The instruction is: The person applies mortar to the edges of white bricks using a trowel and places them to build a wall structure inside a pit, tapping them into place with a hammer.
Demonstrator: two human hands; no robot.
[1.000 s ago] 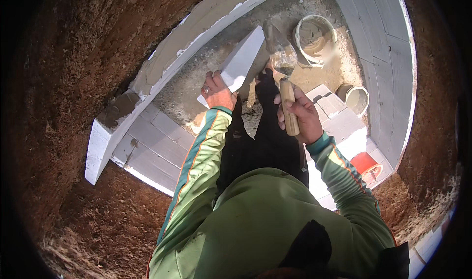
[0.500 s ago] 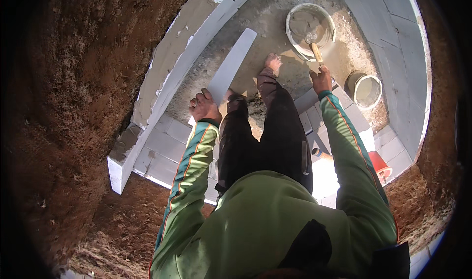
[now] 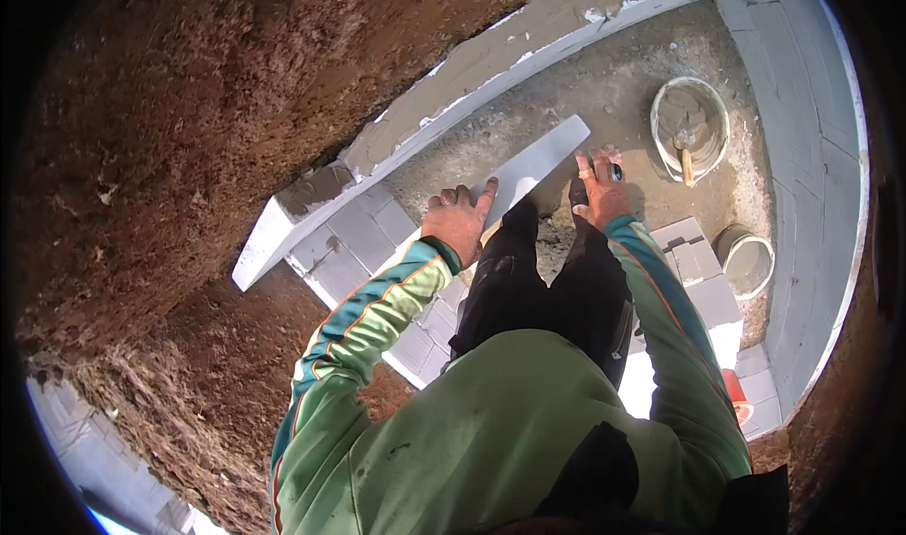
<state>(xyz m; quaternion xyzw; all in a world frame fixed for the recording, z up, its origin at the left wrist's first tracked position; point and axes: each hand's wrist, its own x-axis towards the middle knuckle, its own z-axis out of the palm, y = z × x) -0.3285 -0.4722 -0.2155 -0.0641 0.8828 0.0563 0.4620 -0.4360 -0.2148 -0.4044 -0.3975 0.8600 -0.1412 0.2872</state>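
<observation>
A long, pale grey building block (image 3: 540, 165) is held up at a slant in front of my legs. My left hand (image 3: 457, 224) is closed around its near end, with the index finger laid along the edge. Close beside the block's far end is my right hand (image 3: 604, 193), fingers apart and nothing in them; I cannot tell whether the fingertips touch the block. A wooden-handled tool (image 3: 687, 165) rests in the mortar of a round bucket (image 3: 725, 125), its head partly sunk.
A block wall topped with grey mortar (image 3: 491, 58) runs along the left, against a brown earth bank (image 3: 189, 110). Another block wall (image 3: 821, 195) curves along the right. A smaller bucket (image 3: 766, 261) stands beside stacked blocks (image 3: 703, 290), with a red container (image 3: 736, 393) nearer me.
My right hand has let go of the tool's handle and moved left to the block. My left hand still holds the block, now tilted further right. The whole view has turned.
</observation>
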